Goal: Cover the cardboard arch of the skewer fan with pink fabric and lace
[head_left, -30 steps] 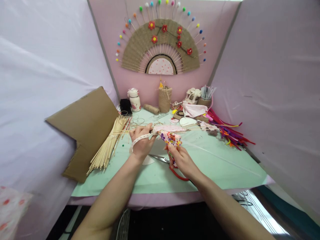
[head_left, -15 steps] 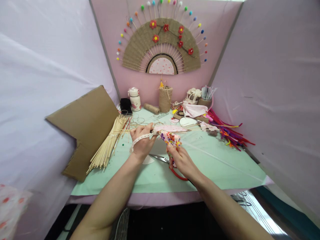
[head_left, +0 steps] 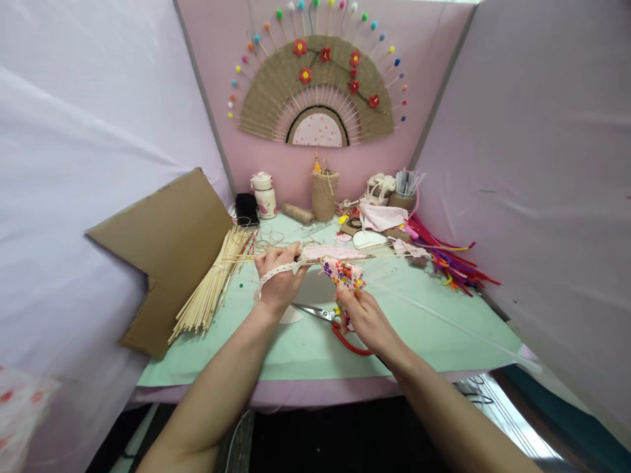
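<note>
My left hand point(head_left: 280, 272) is closed at the left end of a flat pink fabric-covered piece point(head_left: 335, 252). Thin bamboo sticks stick out on both sides of this piece. A strip of white lace trim point(head_left: 276, 270) loops over the back of my left hand, its end pinched at the fingers. My right hand point(head_left: 365, 315) is wrapped round the handle of a flower-patterned glue gun point(head_left: 345, 272), whose tip points left, close to the pink piece's near edge. Below lie scissors point(head_left: 318, 311) with red handles, partly hidden by my right hand.
A bundle of bamboo sticks point(head_left: 211, 286) and a cardboard sheet point(head_left: 172, 243) are at the left. Behind stand a white bottle point(head_left: 265, 197) and a twine spool point(head_left: 325, 196). Colourful pipe cleaners point(head_left: 446, 253) lie at the right. A decorated fan point(head_left: 315, 85) hangs on the back wall.
My right hand has drawn the glue gun slightly right, its tip now a little farther from my left fingers. My left hand keeps its grip on the lace and pink piece.
</note>
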`<state>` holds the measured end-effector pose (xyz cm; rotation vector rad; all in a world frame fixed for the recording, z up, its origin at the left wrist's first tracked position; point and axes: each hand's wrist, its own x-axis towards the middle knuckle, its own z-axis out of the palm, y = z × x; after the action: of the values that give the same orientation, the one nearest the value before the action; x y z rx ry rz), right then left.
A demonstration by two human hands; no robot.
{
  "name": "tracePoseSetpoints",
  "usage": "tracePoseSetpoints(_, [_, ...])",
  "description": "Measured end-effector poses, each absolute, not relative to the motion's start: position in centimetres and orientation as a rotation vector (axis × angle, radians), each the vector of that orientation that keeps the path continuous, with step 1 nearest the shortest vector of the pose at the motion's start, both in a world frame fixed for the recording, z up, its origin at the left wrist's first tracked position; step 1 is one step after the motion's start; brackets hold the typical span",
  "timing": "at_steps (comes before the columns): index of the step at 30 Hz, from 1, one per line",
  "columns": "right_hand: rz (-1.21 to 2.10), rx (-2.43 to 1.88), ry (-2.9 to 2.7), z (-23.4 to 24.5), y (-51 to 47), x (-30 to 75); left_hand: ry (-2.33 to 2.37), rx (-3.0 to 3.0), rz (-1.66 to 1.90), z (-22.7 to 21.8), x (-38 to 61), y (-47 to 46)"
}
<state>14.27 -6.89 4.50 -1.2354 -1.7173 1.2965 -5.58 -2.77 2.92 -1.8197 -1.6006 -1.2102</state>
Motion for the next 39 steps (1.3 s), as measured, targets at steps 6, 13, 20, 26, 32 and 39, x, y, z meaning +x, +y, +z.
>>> tracePoseSetpoints(6, [1.29,-1.251,-1.671,4.9,-7.0,14.8,-1.641,-1.823,-1.193,2.9,-5.6,-2.8])
tracePoseSetpoints(13, [1.279,-1.241,-1.656,4.3,-6.8,15.0,-1.644,-1.817,-1.188,3.0,-5.5,-2.8])
tracePoseSetpoints(20, [1.341,-1.249,-1.658,5.0,-6.9,14.4,-1.611,-1.826,-1.191,2.7,-5.6,-2.7])
tracePoseSetpoints(26, [1.263,-1.235,-1.724,5.3,-6.5,14.7,-1.651,-1.836,-1.193,2.7,-5.5,-2.7])
tracePoseSetpoints(32, [1.25,-1.291,-1.743,6.0,-6.5,15.6,-1.651,-1.837,-1.203,2.8,-5.3,-2.7])
tracePoseSetpoints(39, [1.309,-1.316,-1.732,8.2,-5.8,16.7,-1.624,-1.87,-1.196,2.7,-5.1,-2.7])
